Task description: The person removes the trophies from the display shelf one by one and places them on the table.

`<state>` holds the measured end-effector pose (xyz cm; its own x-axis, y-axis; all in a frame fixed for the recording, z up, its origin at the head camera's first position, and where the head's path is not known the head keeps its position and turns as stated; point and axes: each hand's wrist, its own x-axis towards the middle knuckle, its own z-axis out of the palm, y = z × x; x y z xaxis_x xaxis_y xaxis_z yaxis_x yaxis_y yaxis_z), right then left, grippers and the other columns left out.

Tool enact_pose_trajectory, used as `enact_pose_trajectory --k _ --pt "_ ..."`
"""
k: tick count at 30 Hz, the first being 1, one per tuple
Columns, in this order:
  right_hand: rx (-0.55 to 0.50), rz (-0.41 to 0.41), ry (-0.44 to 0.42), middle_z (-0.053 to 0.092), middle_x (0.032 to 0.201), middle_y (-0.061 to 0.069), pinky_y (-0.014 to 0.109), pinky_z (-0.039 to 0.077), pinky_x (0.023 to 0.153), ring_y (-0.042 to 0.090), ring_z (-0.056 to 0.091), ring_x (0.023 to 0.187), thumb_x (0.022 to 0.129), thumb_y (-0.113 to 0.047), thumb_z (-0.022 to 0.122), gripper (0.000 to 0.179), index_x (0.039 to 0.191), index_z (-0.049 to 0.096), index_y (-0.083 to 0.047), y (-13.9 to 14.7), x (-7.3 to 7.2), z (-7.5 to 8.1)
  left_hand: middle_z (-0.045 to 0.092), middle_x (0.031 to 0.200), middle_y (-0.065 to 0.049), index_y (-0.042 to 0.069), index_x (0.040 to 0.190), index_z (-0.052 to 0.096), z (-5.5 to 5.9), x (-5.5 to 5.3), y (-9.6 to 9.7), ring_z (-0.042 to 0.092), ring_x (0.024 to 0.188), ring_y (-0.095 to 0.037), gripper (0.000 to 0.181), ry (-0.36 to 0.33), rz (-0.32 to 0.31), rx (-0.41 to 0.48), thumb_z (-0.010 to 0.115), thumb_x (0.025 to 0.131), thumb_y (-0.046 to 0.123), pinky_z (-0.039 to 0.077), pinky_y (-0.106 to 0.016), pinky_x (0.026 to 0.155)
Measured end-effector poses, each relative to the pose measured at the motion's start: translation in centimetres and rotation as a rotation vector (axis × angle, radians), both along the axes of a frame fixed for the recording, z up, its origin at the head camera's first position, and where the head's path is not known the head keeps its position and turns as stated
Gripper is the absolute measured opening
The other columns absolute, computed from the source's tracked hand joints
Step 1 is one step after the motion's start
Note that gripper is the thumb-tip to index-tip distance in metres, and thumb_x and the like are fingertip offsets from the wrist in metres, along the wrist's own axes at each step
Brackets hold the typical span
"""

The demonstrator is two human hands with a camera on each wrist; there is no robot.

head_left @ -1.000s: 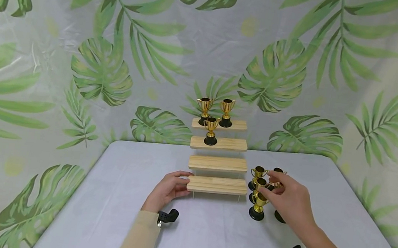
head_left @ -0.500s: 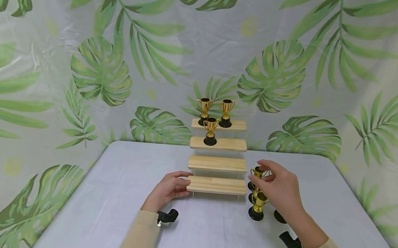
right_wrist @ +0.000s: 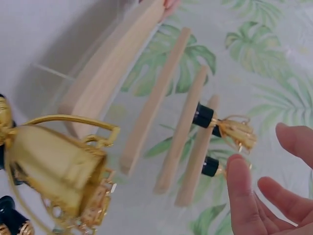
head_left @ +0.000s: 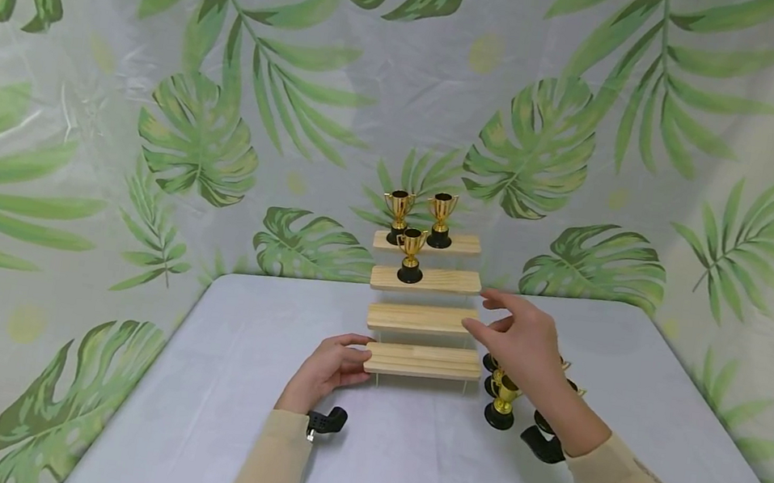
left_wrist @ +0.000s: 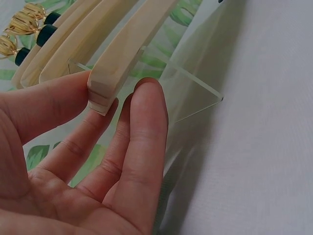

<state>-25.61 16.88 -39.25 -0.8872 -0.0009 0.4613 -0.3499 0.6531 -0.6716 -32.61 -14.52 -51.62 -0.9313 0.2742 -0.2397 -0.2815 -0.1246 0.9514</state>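
A four-step wooden display stand (head_left: 423,358) with clear supports stands on the table. My left hand (head_left: 333,369) holds the left end of its lowest step, which shows between the fingers in the left wrist view. My right hand (head_left: 521,337) is raised at the right ends of the middle steps, thumb and fingers apart with nothing between them. Two gold trophy cups with black bases, one a right-hand trophy (head_left: 440,220), stand on the top step. One trophy (head_left: 411,255) stands on the step below, towards its left. The two lower steps bear nothing.
Several more trophies, such as a front one (head_left: 501,403), stand on the white-covered table (head_left: 401,472) right of the stand, partly hidden by my right hand and forearm. A leaf-print curtain (head_left: 409,73) hangs right behind the table.
My right hand has moved left and upward from over the trophies on the table to the right side of the stand, carrying nothing. My left hand has stayed on the lowest step.
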Motion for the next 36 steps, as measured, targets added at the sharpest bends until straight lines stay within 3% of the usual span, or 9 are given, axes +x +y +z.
enact_pose_trajectory --k 16,26,31,36 --pt "0.006 0.084 0.104 0.068 0.114 0.002 0.034 0.055 0.055 0.013 0.068 0.073 0.086 -0.036 0.082 0.056 0.136 0.062 -0.024 -2.9 -2.7 3.3 0.069 0.112 -0.018 0.0 0.132 0.061 -0.1 0.1 -0.1 0.071 0.09 -0.026 0.045 0.015 0.0 0.014 0.072 0.088 0.004 0.06 -0.037 0.078" --pt "0.042 0.079 0.172 0.071 0.111 0.007 0.037 0.057 0.057 0.019 0.07 0.072 0.087 -0.034 0.082 0.054 0.136 0.063 -0.021 -4.9 -6.1 4.6 0.068 0.113 -0.018 0.0 0.131 0.061 -0.3 -0.1 -0.1 0.07 0.092 -0.026 0.044 0.021 0.005 0.019 0.072 0.088 0.004 0.06 -0.038 0.08" --pt "0.02 0.067 0.169 0.071 0.111 0.007 0.036 0.057 0.057 0.018 0.07 0.07 0.087 -0.034 0.081 0.05 0.133 0.065 -0.021 -5.5 -7.9 4.5 0.068 0.113 -0.018 -0.001 0.131 0.061 -0.3 0.0 0.0 0.07 0.092 -0.026 0.043 0.023 -0.003 0.022 0.071 0.089 0.004 0.059 -0.04 0.082" --pt "-0.005 0.052 0.111 0.069 0.114 0.006 0.039 0.058 0.062 0.017 0.071 0.076 0.087 -0.032 0.081 0.05 0.133 0.064 -0.022 -6.5 -9.2 4.7 0.068 0.114 -0.018 0.0 0.13 0.061 -0.2 0.1 -0.2 0.07 0.094 -0.027 0.042 0.009 0.004 0.023 0.071 0.09 0.004 0.059 -0.042 0.085"
